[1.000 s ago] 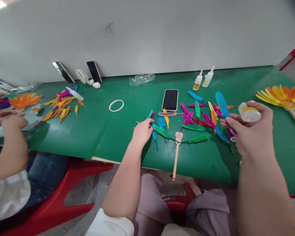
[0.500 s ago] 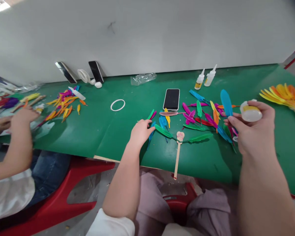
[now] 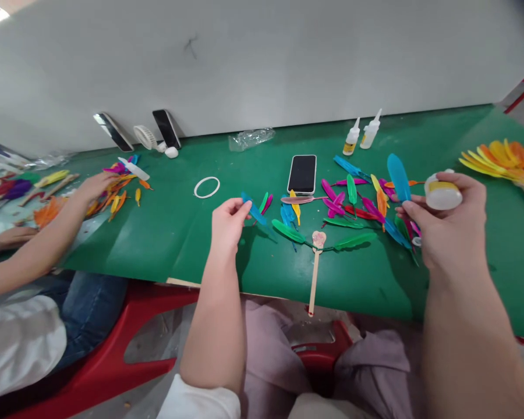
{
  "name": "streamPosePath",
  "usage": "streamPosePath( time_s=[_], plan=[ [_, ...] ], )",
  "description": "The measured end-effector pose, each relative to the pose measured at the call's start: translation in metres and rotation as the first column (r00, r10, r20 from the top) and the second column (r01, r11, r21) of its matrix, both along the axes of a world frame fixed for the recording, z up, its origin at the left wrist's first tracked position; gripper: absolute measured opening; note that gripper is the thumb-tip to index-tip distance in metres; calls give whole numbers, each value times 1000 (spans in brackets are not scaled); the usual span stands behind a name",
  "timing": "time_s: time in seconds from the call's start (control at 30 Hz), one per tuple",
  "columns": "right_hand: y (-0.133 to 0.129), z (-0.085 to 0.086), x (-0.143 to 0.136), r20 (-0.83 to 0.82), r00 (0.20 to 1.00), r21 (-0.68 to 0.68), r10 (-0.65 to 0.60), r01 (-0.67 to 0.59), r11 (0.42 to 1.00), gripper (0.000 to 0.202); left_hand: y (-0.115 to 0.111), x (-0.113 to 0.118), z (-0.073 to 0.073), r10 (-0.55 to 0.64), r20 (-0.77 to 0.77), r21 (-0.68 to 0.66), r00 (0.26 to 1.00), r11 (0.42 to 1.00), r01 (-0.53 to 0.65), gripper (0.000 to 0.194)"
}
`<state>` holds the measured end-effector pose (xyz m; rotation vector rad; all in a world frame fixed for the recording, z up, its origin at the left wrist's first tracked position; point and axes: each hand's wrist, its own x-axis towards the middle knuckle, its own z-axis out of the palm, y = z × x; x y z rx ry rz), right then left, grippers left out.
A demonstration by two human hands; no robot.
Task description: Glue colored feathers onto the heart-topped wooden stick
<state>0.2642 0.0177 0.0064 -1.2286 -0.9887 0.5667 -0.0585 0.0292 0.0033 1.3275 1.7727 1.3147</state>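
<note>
Between thumb and fingers, my left hand (image 3: 227, 224) pinches a blue feather (image 3: 254, 210) above the table. My right hand (image 3: 456, 227) grips a glue bottle (image 3: 442, 193) with a yellow label, tipped on its side, and also pinches another blue feather (image 3: 399, 176) that stands upright. Between my hands lies a wooden stick (image 3: 314, 279) with a heart-shaped top, its lower end over the table edge. Two green feathers (image 3: 355, 241) spread left and right from that top. Loose feathers (image 3: 335, 203) in several colours are scattered behind it, near my right hand.
A phone (image 3: 301, 174), two glue bottles (image 3: 370, 130) and a white ring (image 3: 206, 187) are on the green table (image 3: 174, 221). At right is a yellow-orange feather fan (image 3: 504, 163). On the left, a co-worker's arm (image 3: 56, 238) reaches over orange feathers.
My left hand has lifted the blue feather and moved left, away from the stick. My right hand stays nearly still. The co-worker's hand has reached forward to the feather pile.
</note>
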Motion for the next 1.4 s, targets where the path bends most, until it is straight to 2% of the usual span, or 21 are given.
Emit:
streamPosePath(
  time_s=[0.1, 0.2, 0.3, 0.4, 0.8, 1.17, 1.4],
  plan=[
    [0, -1, 0, -4, 1000, -4, 12, -12, 1000, 57, -3, 13, 5, -23, 243, -9, 970, 1000, 26, 28],
    [1, -3, 0, -7, 1000, 1, 29, -29, 1000, 57, -3, 35, 3, -115, 290, -33, 950, 991, 130, 27],
    [2, -6, 2, -1, 999, 3, 39, -39, 999, 57, -1, 51, -3, -184, 243, -63, 952, 977, 204, 29],
    [1, -7, 3, 19, 999, -3, 37, -37, 999, 58, 2, 56, -7, -209, 178, -91, 962, 970, 227, 29],
    [0, -5, 0, 26, 998, -30, 52, -51, 998, 57, 7, 55, -16, -235, -86, -129, 968, 966, 223, 19],
    [0, -3, -2, 10, 999, -24, 49, -48, 999, 57, 8, 47, -20, -286, -242, -137, 927, 956, 259, 23],
    [1, -6, 0, 16, 998, -25, 63, -63, 998, 59, 8, 43, -23, -316, -278, -133, 907, 948, 289, 23]
  ],
)
